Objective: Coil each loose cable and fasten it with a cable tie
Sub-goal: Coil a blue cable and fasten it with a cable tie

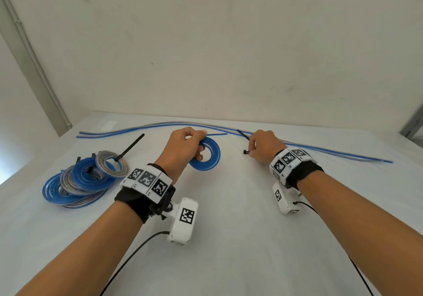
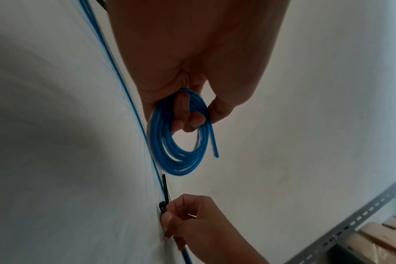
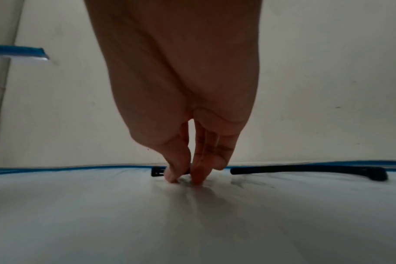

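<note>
Head view: left hand (image 1: 185, 145) grips blue coil (image 1: 207, 158); right hand (image 1: 265, 145) pinches cable tie (image 1: 246, 151)

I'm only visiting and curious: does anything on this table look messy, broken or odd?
Nothing looks broken or spilled. The finished coils lie in a loose overlapping heap at the left rather than a neat row, and one tie's long black tail sticks out untrimmed. Several straight cables wait uncoiled along the table's far edge.
</note>
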